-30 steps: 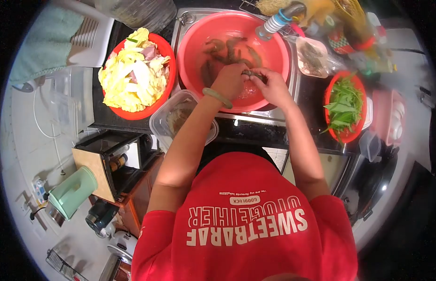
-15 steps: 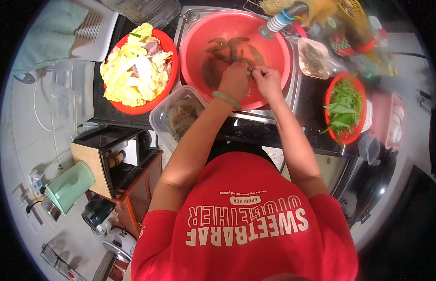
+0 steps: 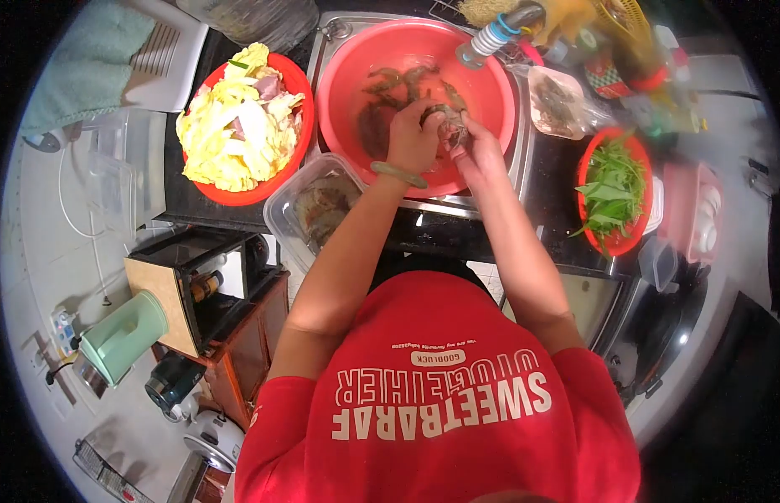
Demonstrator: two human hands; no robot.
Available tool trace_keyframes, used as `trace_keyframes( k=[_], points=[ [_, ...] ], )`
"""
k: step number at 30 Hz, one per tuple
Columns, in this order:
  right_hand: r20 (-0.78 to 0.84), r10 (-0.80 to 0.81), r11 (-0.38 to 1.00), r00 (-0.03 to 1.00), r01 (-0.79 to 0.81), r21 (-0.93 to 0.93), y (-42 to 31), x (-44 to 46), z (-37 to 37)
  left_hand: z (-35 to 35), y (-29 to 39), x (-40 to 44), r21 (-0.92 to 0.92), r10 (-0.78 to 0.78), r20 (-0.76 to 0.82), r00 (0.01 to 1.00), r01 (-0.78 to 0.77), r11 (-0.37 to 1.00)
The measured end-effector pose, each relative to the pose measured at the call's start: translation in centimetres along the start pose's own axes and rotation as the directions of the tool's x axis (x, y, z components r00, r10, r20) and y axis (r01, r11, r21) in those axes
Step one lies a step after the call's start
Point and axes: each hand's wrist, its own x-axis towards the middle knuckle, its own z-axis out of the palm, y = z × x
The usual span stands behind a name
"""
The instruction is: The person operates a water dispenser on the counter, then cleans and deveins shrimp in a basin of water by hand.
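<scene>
A large pink basin (image 3: 335,126) with water and several shrimp (image 3: 386,84) stands in the metal sink. Over its near part, my left hand (image 3: 413,138), with a bangle at the wrist, is closed on a shrimp (image 3: 449,121). My right hand (image 3: 480,153) grips the same shrimp from the right side, its fingers partly hidden. Just left of my left forearm, a clear plastic container (image 3: 277,214) holds more shrimp.
A red bowl (image 3: 304,155) of yellow leaves and meat is at left. To the right are a bagged tray (image 3: 557,101) and a red basket (image 3: 650,168) of green leaves. The faucet (image 3: 495,38) hangs over the basin's back right edge.
The shrimp between my hands now shows more fully, curved and lifted. My right hand has turned and moved slightly down, with its palm side more visible.
</scene>
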Motion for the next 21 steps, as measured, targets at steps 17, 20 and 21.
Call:
trace_keyframes(
  k=[17,20,21],
  points=[
    [0.153,-0.329,0.703,0.932,0.350,-0.619,-1.2,-1.2,2.1,-0.4,-0.3,0.1,-0.408,-0.191,0.050,0.980,0.194,0.892],
    [0.402,-0.408,0.308,0.820,0.538,-0.785,-2.2,-1.9,2.9,-0.6,-0.4,0.4,-0.367,-0.113,0.027,0.993,0.115,0.923],
    [0.538,-0.407,0.046,0.738,0.605,-0.795,-2.4,-2.1,3.3,-0.8,-0.4,0.4,-0.328,-0.097,0.057,0.994,0.111,0.938]
  ],
)
